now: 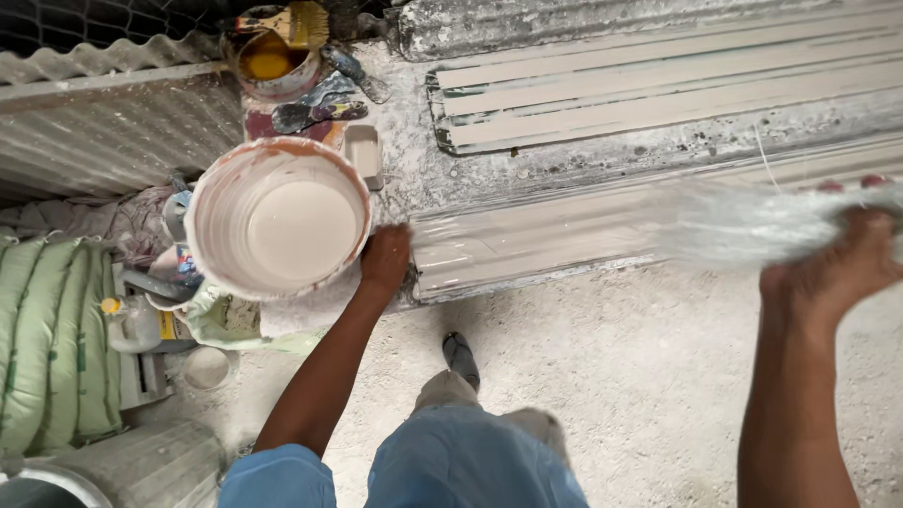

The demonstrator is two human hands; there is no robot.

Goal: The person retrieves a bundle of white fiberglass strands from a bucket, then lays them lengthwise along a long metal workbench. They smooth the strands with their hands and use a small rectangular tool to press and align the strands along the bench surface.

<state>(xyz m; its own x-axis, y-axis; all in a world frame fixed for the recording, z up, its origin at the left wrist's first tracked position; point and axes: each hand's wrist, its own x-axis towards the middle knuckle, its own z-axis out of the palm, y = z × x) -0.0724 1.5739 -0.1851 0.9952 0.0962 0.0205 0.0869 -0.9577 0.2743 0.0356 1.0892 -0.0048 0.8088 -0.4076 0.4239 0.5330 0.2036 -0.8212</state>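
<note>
Crusted workbench (527, 179): near moulding (527, 246) wet-coated — left hand (386, 259) closed on its end, right hand (842, 254) gripping blurred fibre mat (743, 221), unlaid.

Right hand (840, 266) blurred; fibre sheet (752, 224) motion-smeared.

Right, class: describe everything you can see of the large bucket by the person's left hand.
The large bucket is round, open-topped, seemingly plastic, with a reddish-stained rim. It stands upright at the left end of the plaster-crusted bench, holding smooth pale pinkish liquid. The left hand rests beside its right side; whether they touch is unclear.
</note>
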